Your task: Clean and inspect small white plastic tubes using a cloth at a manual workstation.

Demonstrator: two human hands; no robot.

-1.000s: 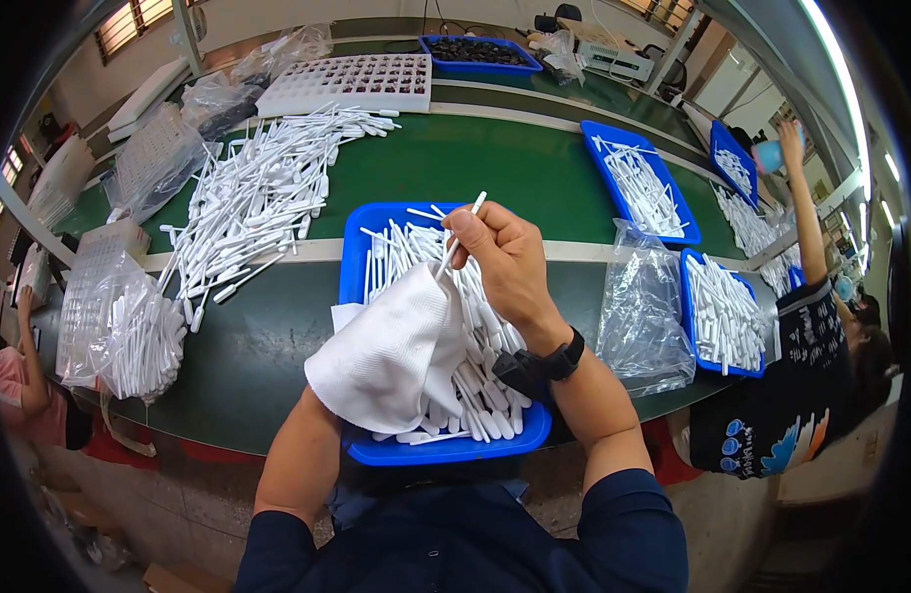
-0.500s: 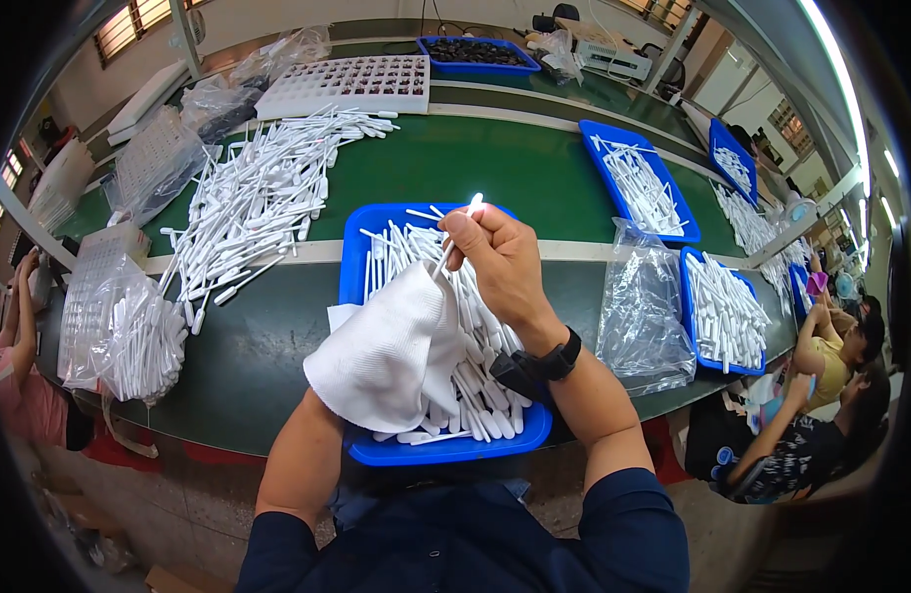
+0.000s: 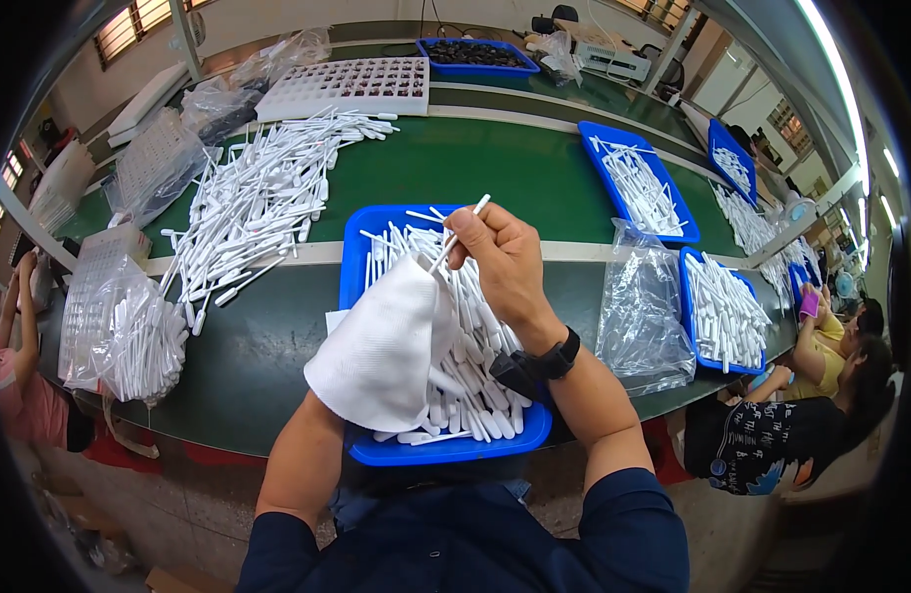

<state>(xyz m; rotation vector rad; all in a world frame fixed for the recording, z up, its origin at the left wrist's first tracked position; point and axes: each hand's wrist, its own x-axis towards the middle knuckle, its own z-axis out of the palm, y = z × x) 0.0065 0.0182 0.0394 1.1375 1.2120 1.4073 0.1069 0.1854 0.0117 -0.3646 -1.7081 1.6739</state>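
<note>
My right hand (image 3: 502,259) pinches a thin white plastic stick (image 3: 483,204) between thumb and fingers, its upper end poking out above them. The stick slants down to the peak of a white ribbed cloth (image 3: 376,346). That cloth covers my left hand, hiding its fingers; only the left forearm (image 3: 299,460) shows below. The cloth rises to a gathered point at the stick, as if gripped from beneath. Under both hands lies a blue tray (image 3: 455,454) heaped with white sticks (image 3: 485,395) that have thicker, paddle-like ends.
A loose pile of white sticks (image 3: 262,188) covers the bench to the left, near a bagged bundle (image 3: 144,341). At right are a clear bag (image 3: 645,316) and blue trays (image 3: 689,296) of sticks. A white foam rack (image 3: 347,87) stands behind. Co-workers (image 3: 772,435) sit either side.
The stick in my right hand now stands out farther and tilts to the right. The cloth has shifted slightly and looks smoother. A co-worker at the right has lowered an arm.
</note>
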